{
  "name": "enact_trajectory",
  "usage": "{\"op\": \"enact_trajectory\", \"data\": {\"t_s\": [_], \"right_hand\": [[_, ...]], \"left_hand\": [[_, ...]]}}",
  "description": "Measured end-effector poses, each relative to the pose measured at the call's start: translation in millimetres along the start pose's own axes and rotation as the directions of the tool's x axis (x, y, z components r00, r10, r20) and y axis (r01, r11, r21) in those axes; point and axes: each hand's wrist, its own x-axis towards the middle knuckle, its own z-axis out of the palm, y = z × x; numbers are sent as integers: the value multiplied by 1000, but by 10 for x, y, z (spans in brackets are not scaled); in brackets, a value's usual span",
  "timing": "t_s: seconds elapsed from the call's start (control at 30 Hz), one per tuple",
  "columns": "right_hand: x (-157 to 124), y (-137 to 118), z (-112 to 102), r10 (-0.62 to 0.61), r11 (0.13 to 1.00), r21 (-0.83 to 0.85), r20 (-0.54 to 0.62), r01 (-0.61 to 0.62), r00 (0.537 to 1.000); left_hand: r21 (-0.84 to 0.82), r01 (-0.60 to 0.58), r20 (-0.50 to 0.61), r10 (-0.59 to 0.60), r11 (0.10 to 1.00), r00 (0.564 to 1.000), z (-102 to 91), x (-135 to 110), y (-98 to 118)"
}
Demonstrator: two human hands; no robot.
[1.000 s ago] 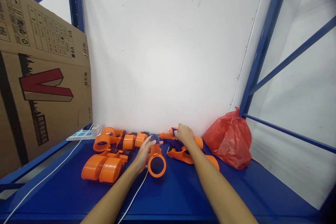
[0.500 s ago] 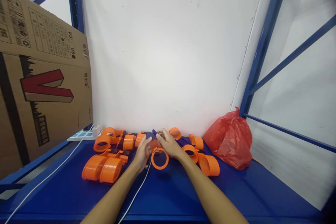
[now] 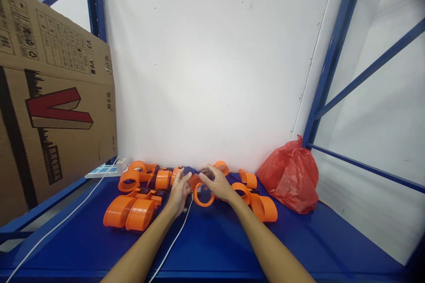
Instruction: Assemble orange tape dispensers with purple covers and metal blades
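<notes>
Both of my hands meet over one orange ring part [image 3: 202, 194] with a dark blue piece at its top, held just above the blue shelf [image 3: 212, 247]. My left hand [image 3: 179, 190] grips its left side with curled fingers. My right hand [image 3: 217, 183] pinches the top from the right. A group of orange ring parts [image 3: 134, 212] lies to the left of my hands. More orange ring parts [image 3: 259, 203] lie to the right.
A large cardboard box [image 3: 49, 97] stands at the left. A white power strip [image 3: 106, 169] lies beside it, and a white cable [image 3: 172, 243] runs toward me. A red plastic bag [image 3: 290, 179] sits at the right, by the blue rack post [image 3: 332, 53].
My right hand left the orange parts on the right and joined my left hand on the ring part, which is lifted off the shelf and tilted upright.
</notes>
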Motion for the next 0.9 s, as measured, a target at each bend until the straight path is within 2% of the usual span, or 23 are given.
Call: {"op": "enact_trajectory", "data": {"t_s": [0.23,0.37,0.57,0.7,0.8,0.9], "right_hand": [[8,65,-3,-10,998,64,-44,13,999],[-16,100,-39,-5,998,59,-77,10,997],[-54,67,-44,-8,1000,-6,-22,8,1000],[-51,83,-16,37,999,33,-32,-36,999],[-45,117,-21,-1,999,34,-65,4,998],[-51,126,-45,-39,999,21,-119,42,992]], "left_hand": [[14,-35,83,34,999,996,12,-27,17],[17,-32,42,31,999,999,25,-28,13],[56,-36,31,34,998,999,30,-30,6],[71,-30,41,27,997,999,27,-41,6],[71,-34,62,30,997,998,23,-39,2],[54,-25,35,23,998,999,17,-24,-5]]}}
